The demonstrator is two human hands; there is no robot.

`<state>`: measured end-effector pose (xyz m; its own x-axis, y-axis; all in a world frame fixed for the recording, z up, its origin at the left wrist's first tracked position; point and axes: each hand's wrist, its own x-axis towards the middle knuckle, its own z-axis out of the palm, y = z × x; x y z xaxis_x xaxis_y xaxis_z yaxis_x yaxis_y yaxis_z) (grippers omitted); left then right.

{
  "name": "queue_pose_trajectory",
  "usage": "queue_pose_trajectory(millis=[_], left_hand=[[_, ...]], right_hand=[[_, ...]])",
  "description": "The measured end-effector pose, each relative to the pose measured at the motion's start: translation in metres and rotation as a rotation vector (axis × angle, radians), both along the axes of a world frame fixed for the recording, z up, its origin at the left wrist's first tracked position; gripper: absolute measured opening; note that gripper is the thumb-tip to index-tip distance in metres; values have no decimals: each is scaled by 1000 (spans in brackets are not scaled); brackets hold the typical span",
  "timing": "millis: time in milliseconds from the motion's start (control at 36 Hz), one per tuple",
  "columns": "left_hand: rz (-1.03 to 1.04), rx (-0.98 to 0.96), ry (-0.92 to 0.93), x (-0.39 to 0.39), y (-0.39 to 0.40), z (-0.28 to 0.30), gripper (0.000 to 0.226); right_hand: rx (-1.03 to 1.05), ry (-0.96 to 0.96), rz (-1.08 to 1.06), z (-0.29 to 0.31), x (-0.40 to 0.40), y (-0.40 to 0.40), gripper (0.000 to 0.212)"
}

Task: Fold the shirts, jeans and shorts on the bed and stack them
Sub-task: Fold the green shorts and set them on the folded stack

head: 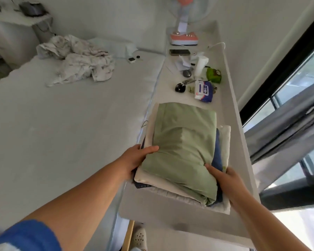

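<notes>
A crumpled sheet lies on the bed, while the left hand and right hand grip the stack of folded clothes by its sides on the ledge beside the window.

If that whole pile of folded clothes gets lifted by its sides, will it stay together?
Probably sags: the stack is soft cloth. The green top piece might slide, lying loose. Both hands gripping opposite sides should steady it.

tissue pack label blurred, no text readable
</notes>
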<state>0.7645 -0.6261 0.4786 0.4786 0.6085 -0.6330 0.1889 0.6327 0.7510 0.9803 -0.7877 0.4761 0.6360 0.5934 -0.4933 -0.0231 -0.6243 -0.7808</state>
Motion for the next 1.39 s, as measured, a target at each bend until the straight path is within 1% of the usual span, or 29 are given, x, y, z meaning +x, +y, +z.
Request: queue_pose_trajectory(millis=[83,167,250,333,417,472,500,528,583,639,667,694,722,750,806,833,889,944,1083,1194,1250,1333,1389], left_hand=[[-93,-62,3,15,19,-11,48],[-132,-91,26,27,31,-25,40],[-130,-101,85,34,37,-39,47],[-133,-68,136,37,41,-50,56],[-194,15,228,39,47,-51,73],[-241,199,339,39,51,-46,95],[-243,331,383,39,53,-40,102],[-226,477,395,39,55,-32,102],[-201,837,318,45,55,-13,86],[-317,1177,229,62,54,4,74],[-413,1292,219,74,54,9,70],[-524,1365,236,85,55,12,67],[-641,1398,285,96,57,11,64],[-752,1395,360,105,61,6,62],[-916,1311,535,116,70,-10,62],[-962,1251,594,117,74,-18,63],[-991,1179,637,118,79,-34,66],[-994,1174,655,119,81,-44,67],[-1007,1138,688,125,84,-47,70],[-1009,1136,690,123,78,-38,70],[-987,1135,669,119,71,-28,74],[-912,1202,596,96,52,-14,83],[-864,1270,572,71,31,-11,81]], right_hand=[[-50,9,-50,-10,7,10,40],[-96,35,-72,-19,12,19,44],[-155,63,-88,-29,17,26,49],[-188,99,-138,-32,17,31,53],[-239,91,-124,-28,17,33,65],[-228,-20,-104,-25,21,34,76],[-213,-117,-96,-22,22,36,82],[-195,-220,-84,-18,22,40,87],[-116,-407,-9,-8,17,51,90],[-4,-557,138,1,7,67,88],[18,-608,224,2,1,75,88],[2,-648,315,2,-4,83,88],[-45,-682,402,-1,-9,89,88],[-101,-705,468,-6,-12,92,86],[-167,-708,518,-16,-16,92,82],[-169,-706,520,-20,-17,90,83],[-159,-725,529,-25,-17,84,90],[-140,-770,545,-27,-17,76,92],[-98,-837,688,-28,-31,47,85],[-98,-819,662,-31,-37,32,85],[-112,-833,679,-30,-37,32,86],[-100,-834,703,-28,-33,32,88],[-85,-815,719,-25,-32,30,89]])
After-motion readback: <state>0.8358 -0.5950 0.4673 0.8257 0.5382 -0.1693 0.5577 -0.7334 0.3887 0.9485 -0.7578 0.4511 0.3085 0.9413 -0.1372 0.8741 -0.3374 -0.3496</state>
